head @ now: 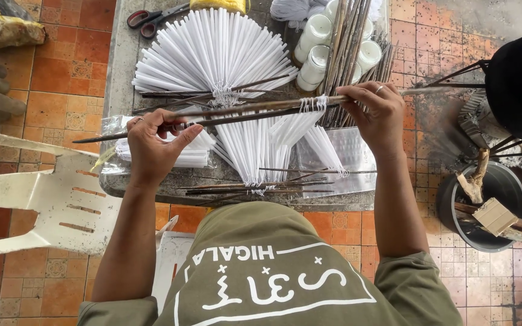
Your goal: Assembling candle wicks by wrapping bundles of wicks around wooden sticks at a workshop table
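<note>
My left hand (152, 142) and my right hand (377, 111) hold a bundle of thin dark sticks (255, 110) level above a small grey table (115, 72). White candles (300, 124) hang by their wicks from the sticks between my hands. My left hand pinches the sticks near their left end, and one white candle lies under its fingers. My right hand grips the sticks at the right, a ring on one finger. A second hanging bunch of candles (250, 151) drops to more sticks (261, 187) near the table's front edge.
A fan of white candles (212, 51) lies at the back of the table with red-handled scissors (152, 18), white jar candles (314, 48) and spare sticks. A white plastic chair (43, 193) stands left; a black pot (496, 205) with wood scraps stands right on the tiled floor.
</note>
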